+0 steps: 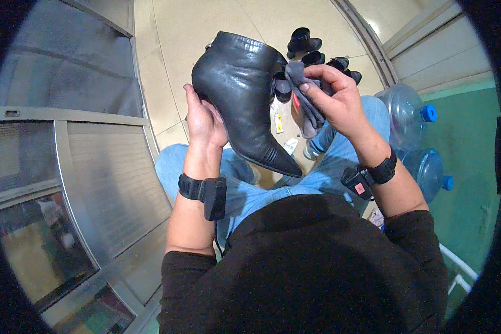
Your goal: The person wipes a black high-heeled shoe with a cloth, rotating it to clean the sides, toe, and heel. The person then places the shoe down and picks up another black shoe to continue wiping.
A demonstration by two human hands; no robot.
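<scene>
A shiny black leather ankle boot (pixel 242 92) is raised above my lap, its pointed toe tilted down to the right. My left hand (pixel 204 121) supports it from the sole side, thumb up near the heel; the other fingers are hidden behind the boot. Between the thumb and fingers of my right hand (pixel 334 98) hangs a folded grey cloth (pixel 307 108). The cloth's upper end is close by the boot's shaft opening; whether it touches the leather I cannot tell. A yellow and white tube (pixel 279 122) lies on the floor past the boot.
Several black shoes (pixel 304 40) stand on the tiled floor (pixel 192 21) ahead. Two large clear water jugs (pixel 405 117) with blue caps are at my right, by a green wall (pixel 463 146). Metal-framed glass panels (pixel 104 158) rise at my left. White crumpled paper (pixel 291 146) lies between my feet.
</scene>
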